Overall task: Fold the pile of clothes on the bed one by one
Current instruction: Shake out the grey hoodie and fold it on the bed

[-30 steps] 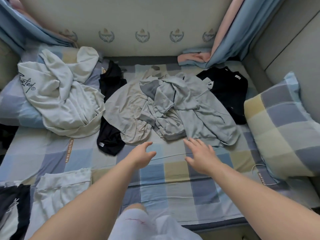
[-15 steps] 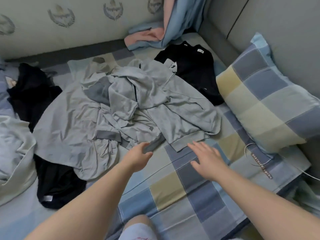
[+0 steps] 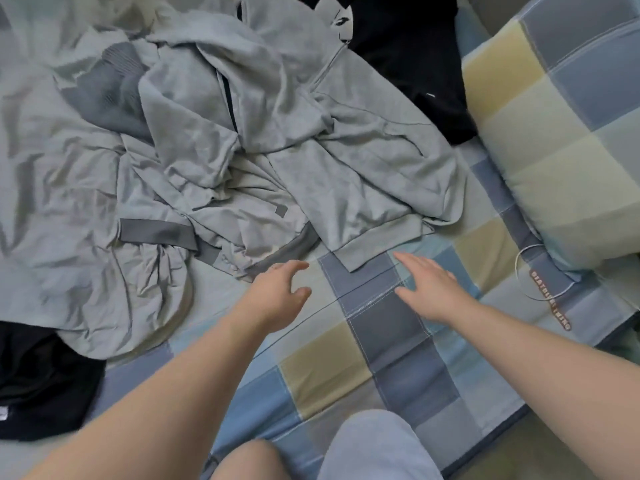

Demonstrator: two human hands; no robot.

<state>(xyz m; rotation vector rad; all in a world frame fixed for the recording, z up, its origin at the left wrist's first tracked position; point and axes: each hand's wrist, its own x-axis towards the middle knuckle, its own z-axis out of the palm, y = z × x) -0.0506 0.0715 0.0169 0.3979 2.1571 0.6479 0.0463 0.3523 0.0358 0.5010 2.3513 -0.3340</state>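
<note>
A crumpled pile of grey clothes (image 3: 242, 143) lies across the checked bed sheet (image 3: 325, 362). On top is a grey sweatshirt (image 3: 360, 174) whose ribbed hem (image 3: 381, 240) points toward me. My left hand (image 3: 277, 296) hovers just below the pile's dark-trimmed edge, fingers curled and apart, holding nothing. My right hand (image 3: 429, 289) is flat and spread just below the sweatshirt hem, its fingertips close to the hem but apart from it. A black garment (image 3: 412, 60) lies behind the pile at the upper right.
A checked pillow (image 3: 561, 126) rests at the right edge. Another black garment (image 3: 38, 382) lies at the lower left. A thin white cable (image 3: 519, 278) loops on the sheet near the pillow. My knee in pale shorts (image 3: 374, 448) is at the bottom.
The view has moved closer and to the right over the grey pile. Both hands have stayed near the pile's front edge, the left fingers now curled just off the dark trim.
</note>
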